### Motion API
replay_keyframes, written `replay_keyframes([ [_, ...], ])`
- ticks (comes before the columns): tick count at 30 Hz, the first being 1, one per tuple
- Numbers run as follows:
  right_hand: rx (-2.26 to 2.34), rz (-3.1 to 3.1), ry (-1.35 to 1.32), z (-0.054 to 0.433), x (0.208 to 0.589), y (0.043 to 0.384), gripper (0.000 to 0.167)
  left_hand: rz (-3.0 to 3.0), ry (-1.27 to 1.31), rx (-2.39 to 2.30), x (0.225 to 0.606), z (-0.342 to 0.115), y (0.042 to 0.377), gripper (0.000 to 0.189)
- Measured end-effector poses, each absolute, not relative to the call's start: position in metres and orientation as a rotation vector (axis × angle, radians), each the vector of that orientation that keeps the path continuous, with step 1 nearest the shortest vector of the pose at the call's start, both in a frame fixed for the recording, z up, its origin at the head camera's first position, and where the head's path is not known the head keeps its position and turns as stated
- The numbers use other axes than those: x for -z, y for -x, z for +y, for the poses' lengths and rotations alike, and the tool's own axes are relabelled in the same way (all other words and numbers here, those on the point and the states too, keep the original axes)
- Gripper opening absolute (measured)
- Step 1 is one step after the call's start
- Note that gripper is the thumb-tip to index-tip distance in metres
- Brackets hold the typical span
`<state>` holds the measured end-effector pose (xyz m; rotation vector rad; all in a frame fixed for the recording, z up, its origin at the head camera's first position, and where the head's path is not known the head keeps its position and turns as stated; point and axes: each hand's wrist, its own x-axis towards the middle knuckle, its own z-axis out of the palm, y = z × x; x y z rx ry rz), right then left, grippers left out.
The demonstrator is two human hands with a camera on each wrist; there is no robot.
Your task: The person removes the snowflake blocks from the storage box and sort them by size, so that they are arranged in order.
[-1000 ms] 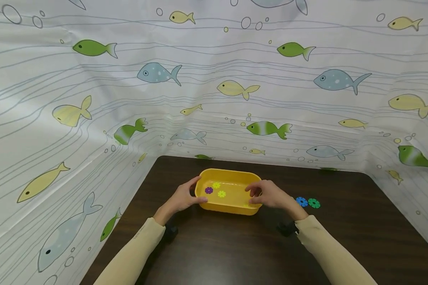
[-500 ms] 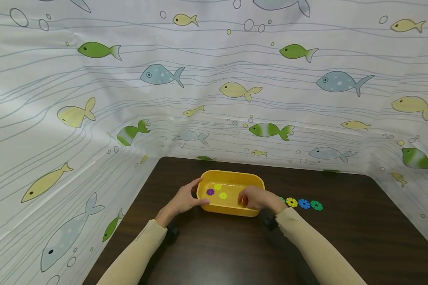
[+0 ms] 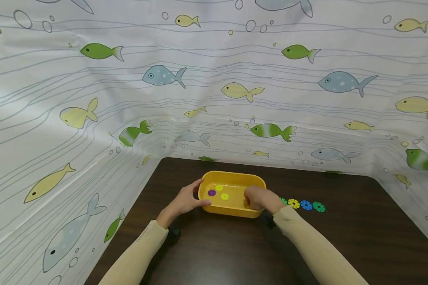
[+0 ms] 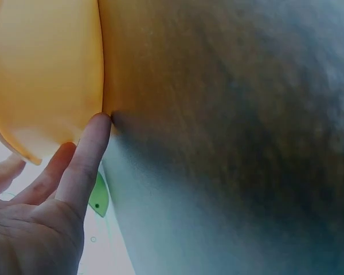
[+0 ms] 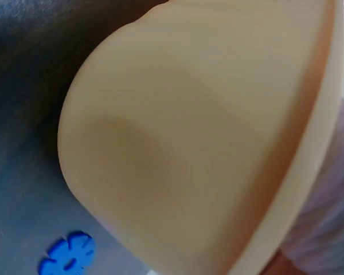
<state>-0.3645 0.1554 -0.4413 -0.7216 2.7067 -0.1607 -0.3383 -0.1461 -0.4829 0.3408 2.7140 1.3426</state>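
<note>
A yellow plastic tub [image 3: 222, 210] stands on the dark table. My left hand [image 3: 184, 200] holds its left end, thumb over the front rim and fingers round the back corner; the left wrist view shows those fingers [image 4: 87, 154] against the wall. Inside the tub lie a purple flower-shaped disc [image 3: 211, 192] and two yellow ones, one farther back [image 3: 219, 187], one nearer [image 3: 224, 196]. My right hand [image 3: 262, 198] reaches over the right end, fingers bent down inside; I cannot tell whether they hold anything. In the right wrist view the tub wall [image 5: 178, 143] hides most of that hand.
Right of the tub, a row of notched discs runs along the table: a partly covered green one [image 3: 283, 201], a yellow one [image 3: 293, 203], a blue one [image 3: 306, 205] and another green one [image 3: 319, 207]. A fish-print sheet [image 3: 207, 51] encloses the table's back and sides.
My right hand has moved from the tub's right rim down inside it, bringing more of the disc row into sight. The left hand keeps its hold on the tub.
</note>
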Motion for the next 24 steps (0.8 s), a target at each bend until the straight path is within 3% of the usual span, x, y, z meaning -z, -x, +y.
replay_keyframes([
  [5, 0.14, 2.708, 0.789, 0.1574, 0.4438, 0.3681, 0.031, 2.722, -0.327, -1.333, 0.4844, -0.1458, 0.3395, 0.096],
  [18, 0.158, 2.765, 0.756, 0.1532, 0.4488, 0.368, 0.012, 2.728, -0.295, -1.349, 0.4847, -0.1452, 0.3379, 0.093],
  [24, 0.279, 2.721, 0.768, 0.1579, 0.4496, 0.3693, 0.02, 2.729, -0.277, -1.338, 0.4856, -0.1449, 0.3352, 0.095],
])
